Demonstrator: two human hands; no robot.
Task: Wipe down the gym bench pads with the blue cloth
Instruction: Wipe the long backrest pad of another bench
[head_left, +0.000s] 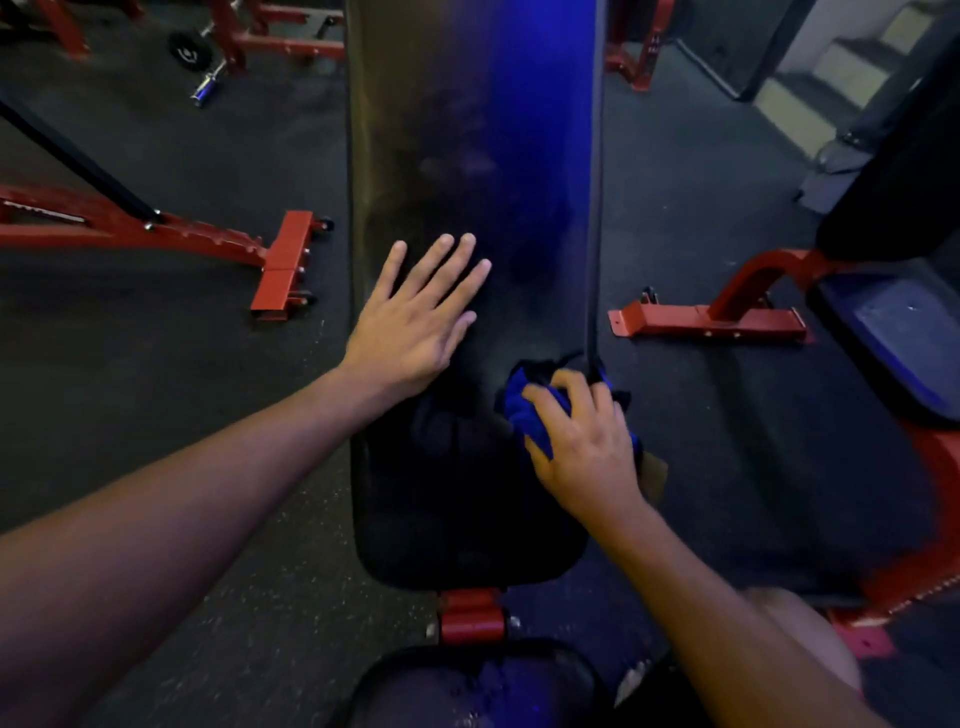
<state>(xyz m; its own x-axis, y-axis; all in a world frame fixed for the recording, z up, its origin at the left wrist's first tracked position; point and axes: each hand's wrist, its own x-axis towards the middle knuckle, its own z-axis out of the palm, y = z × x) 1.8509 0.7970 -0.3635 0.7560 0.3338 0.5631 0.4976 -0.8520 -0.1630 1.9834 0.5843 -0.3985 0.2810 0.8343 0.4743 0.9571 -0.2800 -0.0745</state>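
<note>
A long black back pad runs up the middle of the view, with a shorter black seat pad below it. My left hand lies flat with straight fingers on the lower left of the back pad. My right hand grips a bunched blue cloth and holds it against the right side, where the back pad meets the seat pad. Part of the cloth is hidden under my fingers.
A red frame post shows below the seat pad, with another dark pad at the bottom edge. Red bench frames stand on the dark rubber floor at left and right. A barbell end lies far left.
</note>
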